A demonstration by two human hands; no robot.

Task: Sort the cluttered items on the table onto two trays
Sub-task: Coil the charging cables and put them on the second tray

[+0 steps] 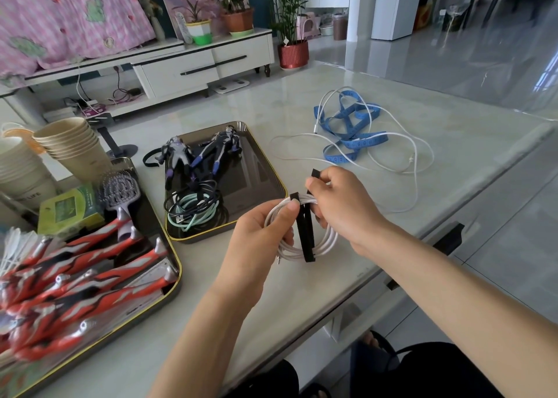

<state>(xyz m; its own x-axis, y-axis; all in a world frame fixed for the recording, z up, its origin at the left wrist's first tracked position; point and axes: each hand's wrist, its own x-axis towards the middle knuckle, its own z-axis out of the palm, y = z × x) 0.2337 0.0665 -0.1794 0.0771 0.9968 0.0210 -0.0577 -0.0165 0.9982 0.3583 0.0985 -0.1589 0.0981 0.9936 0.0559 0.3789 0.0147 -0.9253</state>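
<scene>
Head view: coiled white cable (324,243) held just above surface (453,156) near front edge, pinched at top by left hand (262,231), black strap (305,231) gripped by right hand (344,204). Likely needed firm pinch on all loops, strap pulled snug, fastened before cable tray (250,180).

Past my pale marble worktop (453,131), a low white TV cabinet (196,65) runs along the wall. Potted plants (238,20) stand on top of it and a pink quilt (60,14) hangs over its left end. A red ribbed planter (293,54) stands on the glossy grey tiled floor (422,53), which reflects bright daylight.
</scene>
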